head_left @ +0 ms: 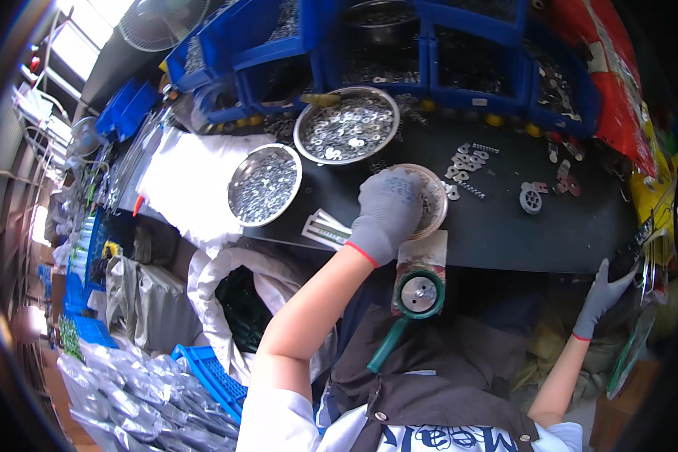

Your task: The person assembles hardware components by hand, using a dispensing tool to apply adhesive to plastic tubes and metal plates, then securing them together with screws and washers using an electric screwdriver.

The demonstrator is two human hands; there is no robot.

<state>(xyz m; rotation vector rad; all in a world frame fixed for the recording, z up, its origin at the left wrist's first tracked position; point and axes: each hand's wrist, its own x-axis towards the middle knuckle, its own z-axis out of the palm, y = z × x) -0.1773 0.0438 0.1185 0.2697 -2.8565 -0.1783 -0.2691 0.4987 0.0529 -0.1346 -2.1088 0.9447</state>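
My left hand (389, 207), in a grey glove with a red cuff, reaches into a round bowl (435, 197) of small metal parts near the table's front edge. Its fingers are curled, and their tips and whatever they hold are hidden. Just below that bowl, a green round-headed tool (419, 294) with a metal disc and a green handle sits at the edge. Far to the right, my right hand (601, 296), gloved too, is open with thumb and fingers spread beside dark items at the table's right end. Nothing shows in its grasp.
Metal bowls of washers (346, 128) and small parts (265, 187) stand left of centre. Blue bins (474, 71) line the back. Plates and springs (467, 162) and a grey wheel (530, 200) lie on the right. A white sack (203, 282) hangs below the front edge.
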